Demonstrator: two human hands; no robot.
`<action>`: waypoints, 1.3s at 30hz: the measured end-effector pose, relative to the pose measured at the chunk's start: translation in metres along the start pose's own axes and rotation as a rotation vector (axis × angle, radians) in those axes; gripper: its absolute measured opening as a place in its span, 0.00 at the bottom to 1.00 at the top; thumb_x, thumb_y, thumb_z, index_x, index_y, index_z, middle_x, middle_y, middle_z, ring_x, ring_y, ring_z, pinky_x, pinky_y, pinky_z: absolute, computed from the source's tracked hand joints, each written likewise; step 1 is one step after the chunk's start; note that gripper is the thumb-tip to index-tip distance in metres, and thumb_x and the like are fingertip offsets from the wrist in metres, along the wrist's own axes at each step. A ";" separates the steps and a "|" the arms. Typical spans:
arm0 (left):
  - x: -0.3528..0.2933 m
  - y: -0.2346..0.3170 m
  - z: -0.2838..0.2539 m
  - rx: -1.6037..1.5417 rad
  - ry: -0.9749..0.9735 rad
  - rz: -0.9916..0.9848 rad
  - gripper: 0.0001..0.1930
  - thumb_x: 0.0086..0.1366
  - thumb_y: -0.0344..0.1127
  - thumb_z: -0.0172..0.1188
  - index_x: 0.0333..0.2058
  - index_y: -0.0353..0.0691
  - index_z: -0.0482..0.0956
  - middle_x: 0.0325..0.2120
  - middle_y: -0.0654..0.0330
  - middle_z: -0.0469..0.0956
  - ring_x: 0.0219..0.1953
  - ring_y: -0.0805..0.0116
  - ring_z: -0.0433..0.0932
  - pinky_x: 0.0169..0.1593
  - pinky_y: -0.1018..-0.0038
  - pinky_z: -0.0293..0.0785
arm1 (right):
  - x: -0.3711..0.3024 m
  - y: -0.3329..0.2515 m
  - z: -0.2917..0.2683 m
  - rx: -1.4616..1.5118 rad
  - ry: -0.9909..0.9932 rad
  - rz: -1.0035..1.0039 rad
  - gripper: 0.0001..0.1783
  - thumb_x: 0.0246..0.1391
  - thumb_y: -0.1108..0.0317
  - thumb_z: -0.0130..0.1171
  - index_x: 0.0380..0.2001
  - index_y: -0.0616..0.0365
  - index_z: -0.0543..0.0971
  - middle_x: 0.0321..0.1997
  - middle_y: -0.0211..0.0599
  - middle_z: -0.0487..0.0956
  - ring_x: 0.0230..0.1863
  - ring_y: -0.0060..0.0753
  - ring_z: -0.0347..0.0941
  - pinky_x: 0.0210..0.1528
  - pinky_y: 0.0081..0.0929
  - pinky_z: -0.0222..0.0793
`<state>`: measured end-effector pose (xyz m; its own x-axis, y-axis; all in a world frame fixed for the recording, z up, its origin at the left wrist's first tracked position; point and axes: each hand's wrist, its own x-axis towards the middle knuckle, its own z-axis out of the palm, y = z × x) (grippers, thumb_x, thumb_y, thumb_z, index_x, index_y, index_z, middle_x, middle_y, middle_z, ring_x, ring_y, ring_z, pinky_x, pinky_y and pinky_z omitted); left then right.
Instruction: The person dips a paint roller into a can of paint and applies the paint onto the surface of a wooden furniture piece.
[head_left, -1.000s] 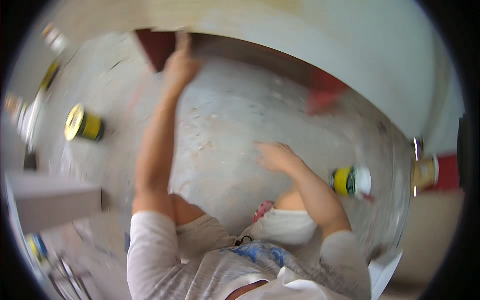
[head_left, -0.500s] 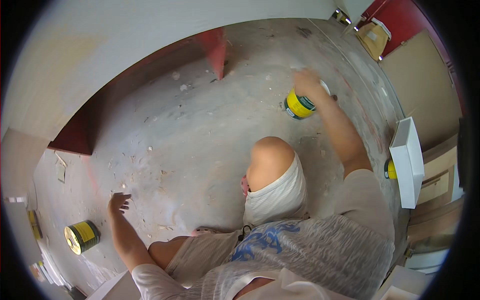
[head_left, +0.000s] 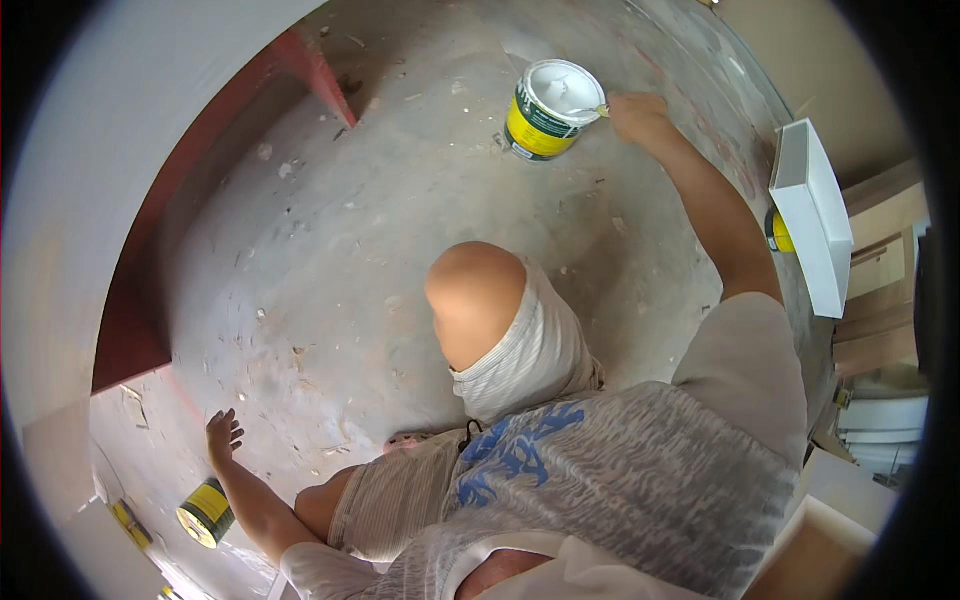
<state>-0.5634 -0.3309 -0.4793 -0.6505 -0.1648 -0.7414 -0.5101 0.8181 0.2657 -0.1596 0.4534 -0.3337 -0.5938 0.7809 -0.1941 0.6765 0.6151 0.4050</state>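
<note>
At the far right of the floor stands a green and yellow bucket [head_left: 540,135] with a white rim, holding thick white paste [head_left: 563,92]. My right hand [head_left: 640,117] reaches over beside its rim, fingers closed round the handle of what looks like a putty knife [head_left: 598,111]. The knife's metal end lies over the bucket's near right rim, towards the paste. My left hand [head_left: 225,437] is held out low on the left, fingers spread and holding nothing. Closest to it is another green and yellow can [head_left: 206,512], lying tilted on the floor.
A white panel [head_left: 150,150] with a dark red base [head_left: 135,330] curves along the left. To the right stand a white box-like piece [head_left: 815,220], a yellow can [head_left: 780,231] partly behind it, and wooden panels [head_left: 880,275]. Debris dots the grey floor [head_left: 340,220].
My right hand has moved from above the bucket to its right side, with the knife now at the rim. My left hand stays open. The whole view has shifted.
</note>
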 end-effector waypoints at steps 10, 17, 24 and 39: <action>0.009 0.047 0.022 0.067 -0.026 0.047 0.36 0.57 0.48 0.57 0.61 0.48 0.54 0.39 0.59 0.74 0.34 0.63 0.75 0.38 0.60 0.67 | -0.010 0.052 0.034 0.768 -0.425 0.209 0.10 0.50 0.64 0.49 0.24 0.56 0.76 0.24 0.34 0.76 0.20 0.30 0.71 0.18 0.31 0.64; 0.003 0.045 0.021 0.074 -0.035 0.093 0.36 0.56 0.49 0.58 0.61 0.47 0.55 0.35 0.62 0.74 0.32 0.66 0.75 0.34 0.64 0.67 | 0.025 0.014 0.058 1.306 -0.388 0.320 0.11 0.52 0.58 0.51 0.28 0.54 0.73 0.15 0.26 0.68 0.10 0.21 0.58 0.11 0.23 0.54; -0.002 0.030 0.017 0.081 0.017 0.038 0.35 0.56 0.48 0.58 0.61 0.48 0.55 0.35 0.62 0.74 0.31 0.67 0.75 0.34 0.63 0.68 | -0.001 0.033 0.022 1.265 -0.413 0.192 0.10 0.53 0.60 0.53 0.31 0.55 0.74 0.15 0.27 0.67 0.10 0.22 0.59 0.11 0.24 0.54; -0.046 0.065 0.012 0.321 0.077 0.289 0.37 0.53 0.47 0.62 0.58 0.37 0.58 0.35 0.51 0.79 0.27 0.62 0.79 0.22 0.68 0.68 | 0.028 0.009 0.052 0.692 -0.156 0.013 0.21 0.54 0.55 0.48 0.24 0.65 0.76 0.18 0.45 0.74 0.18 0.38 0.70 0.23 0.39 0.66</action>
<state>-0.5597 -0.2635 -0.4349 -0.7868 0.0659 -0.6136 -0.1075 0.9644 0.2414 -0.1471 0.4868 -0.3817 -0.5495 0.7635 -0.3394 0.8353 0.4936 -0.2422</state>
